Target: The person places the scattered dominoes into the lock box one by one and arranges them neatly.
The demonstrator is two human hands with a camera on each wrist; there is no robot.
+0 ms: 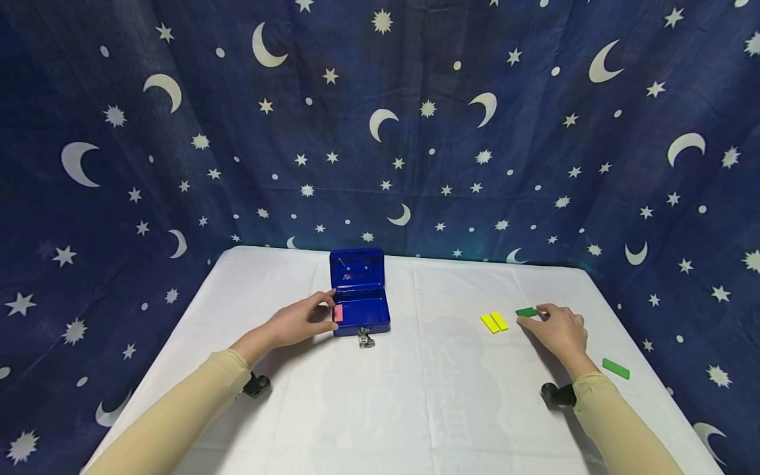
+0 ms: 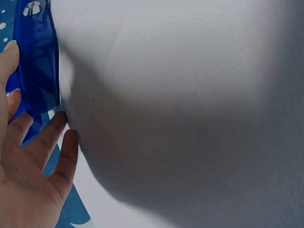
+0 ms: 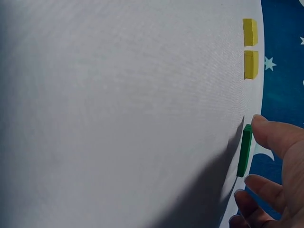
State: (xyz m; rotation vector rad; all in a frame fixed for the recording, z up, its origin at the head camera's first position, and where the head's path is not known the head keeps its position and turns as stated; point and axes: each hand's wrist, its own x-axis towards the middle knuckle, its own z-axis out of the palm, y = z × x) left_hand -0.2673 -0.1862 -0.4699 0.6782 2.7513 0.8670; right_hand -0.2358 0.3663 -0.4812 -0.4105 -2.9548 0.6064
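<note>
A small blue metal box (image 1: pixel 360 316) stands with its lid raised, a pink block (image 1: pixel 338 313) at its left inner side. At the box's left end is my left hand (image 1: pixel 299 321), thumb near the front corner and fingers spread toward the back; whether they touch the box is hard to tell. My right hand (image 1: pixel 558 330) is over a green block (image 3: pixel 244 151), with thumb and index finger extended around its two ends. No firm grip on that block shows. Two yellow blocks (image 1: pixel 495 322) lie side by side to its left.
A second green block (image 1: pixel 615 369) lies nearer the table's right edge. A metal clasp or lock (image 1: pixel 365 339) hangs at the box's front. White cloth (image 1: pixel 415 396) covers the table, and a dark blue curtain (image 1: pixel 415 165) with moons and stars surrounds it.
</note>
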